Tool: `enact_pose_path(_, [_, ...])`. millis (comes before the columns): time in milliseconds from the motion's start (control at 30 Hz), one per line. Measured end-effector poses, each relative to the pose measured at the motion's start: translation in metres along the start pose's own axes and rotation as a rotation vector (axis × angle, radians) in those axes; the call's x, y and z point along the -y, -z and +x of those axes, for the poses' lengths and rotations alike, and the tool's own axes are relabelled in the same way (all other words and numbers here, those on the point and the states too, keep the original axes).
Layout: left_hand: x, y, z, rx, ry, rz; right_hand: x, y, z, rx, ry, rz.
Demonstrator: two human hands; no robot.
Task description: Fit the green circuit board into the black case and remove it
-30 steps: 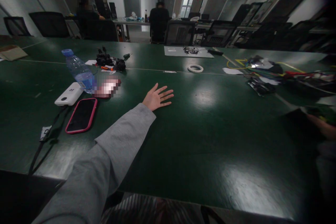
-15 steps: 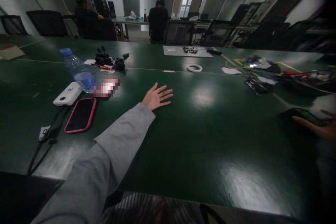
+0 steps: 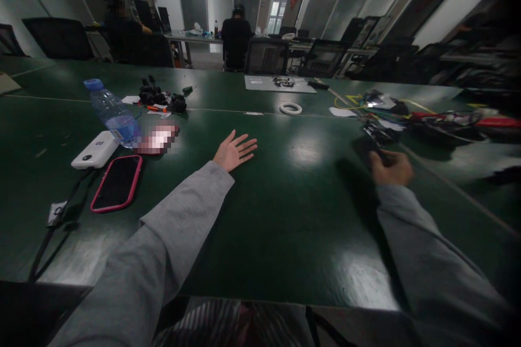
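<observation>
My left hand (image 3: 235, 153) rests palm up on the green table (image 3: 277, 217), its fingers spread and nothing in it. To the right, my right hand (image 3: 391, 168) is closed round a dark object (image 3: 376, 153) just above the table, thumb toward the left; blur hides what the object is. It is close to a heap of wires and small parts (image 3: 382, 111). A white ring-shaped roll (image 3: 290, 108) lies beyond my left hand. Left of my left hand are a phone in a pink case (image 3: 117, 183) and a pink pixelated item (image 3: 158, 139).
A water bottle (image 3: 116, 116) leans beside a white power bank (image 3: 95, 150) with a black cable. Farther back lie black parts (image 3: 157, 98) and a grey board (image 3: 260, 84). Two people sit at desks beyond the table. A red tool (image 3: 502, 122) is at the far right.
My right hand has come in from the right edge toward the middle and is now closed round a dark object. The view has turned slightly to the right; my left hand stays spread.
</observation>
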State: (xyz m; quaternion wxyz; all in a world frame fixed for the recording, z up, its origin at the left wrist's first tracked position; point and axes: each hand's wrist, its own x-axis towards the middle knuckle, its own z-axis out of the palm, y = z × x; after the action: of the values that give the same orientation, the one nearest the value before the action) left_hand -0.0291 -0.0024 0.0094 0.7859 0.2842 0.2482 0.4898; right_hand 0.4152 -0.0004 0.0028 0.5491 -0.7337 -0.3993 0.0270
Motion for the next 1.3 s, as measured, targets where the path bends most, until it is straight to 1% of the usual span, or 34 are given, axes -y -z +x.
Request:
enact_pose_path(33, [0.001, 0.000, 0.001, -0.014, -0.006, 0.012, 0.027, -0.020, -0.025, 0.088, -0.061, 0.166])
enact_pose_path(67, [0.002, 0.001, 0.001, -0.034, -0.009, 0.028, 0.054, -0.040, -0.053, 0.174, -0.189, 0.363])
enact_pose_path(133, [0.005, 0.000, 0.002, -0.065, -0.014, 0.064, 0.105, -0.073, -0.109, 0.523, -0.527, 0.774])
enact_pose_path(167, [0.007, 0.001, 0.003, -0.065, -0.020, 0.083, 0.126, -0.086, -0.135, 0.695, -0.687, 0.935])
enact_pose_path(200, [0.008, 0.001, 0.004, -0.061, -0.034, 0.106, 0.144, -0.097, -0.158, 0.785, -0.847, 1.060])
enact_pose_path(233, [0.010, 0.001, 0.005, -0.063, -0.059, 0.130, 0.157, -0.105, -0.177, 0.844, -0.959, 1.135])
enact_pose_path(300, [0.012, 0.004, 0.006, -0.112, -0.129, 0.170, 0.172, -0.116, -0.201, 0.936, -1.069, 1.219])
enact_pose_path(333, [0.013, 0.005, 0.007, -0.137, -0.163, 0.187, 0.175, -0.119, -0.207, 0.965, -1.088, 1.238])
enact_pose_path(400, [0.014, 0.007, 0.008, -0.155, -0.208, 0.221, 0.172, -0.121, -0.210, 1.013, -1.091, 1.256])
enact_pose_path(500, [0.014, 0.007, 0.008, -0.153, -0.228, 0.269, 0.164, -0.122, -0.203, 1.064, -1.077, 1.261])
enact_pose_path(633, [0.010, 0.006, 0.007, -0.170, -0.234, 0.310, 0.158, -0.124, -0.199, 1.070, -1.045, 1.217])
enact_pose_path(700, [0.006, 0.009, 0.007, -0.175, -0.237, 0.345, 0.157, -0.125, -0.201, 1.099, -0.934, 1.185])
enact_pose_path(767, [0.002, 0.014, 0.006, -0.195, -0.234, 0.371, 0.155, -0.127, -0.205, 1.157, -0.763, 1.155])
enact_pose_path(833, [-0.002, 0.020, 0.004, -0.208, -0.223, 0.400, 0.154, -0.127, -0.209, 1.183, -0.603, 1.124])
enact_pose_path(933, [-0.007, 0.025, 0.002, -0.199, -0.216, 0.453, 0.152, -0.128, -0.214, 1.146, -0.468, 1.076])
enact_pose_path(1033, [-0.008, 0.025, 0.000, -0.182, -0.213, 0.519, 0.152, -0.126, -0.213, 1.149, -0.416, 1.028])
enact_pose_path(1133, [-0.009, 0.023, -0.001, -0.161, -0.203, 0.563, 0.151, -0.126, -0.211, 1.167, -0.392, 1.026])
enact_pose_path(1300, [-0.009, 0.023, -0.001, -0.151, -0.206, 0.569, 0.147, -0.129, -0.208, 1.188, -0.400, 1.035])
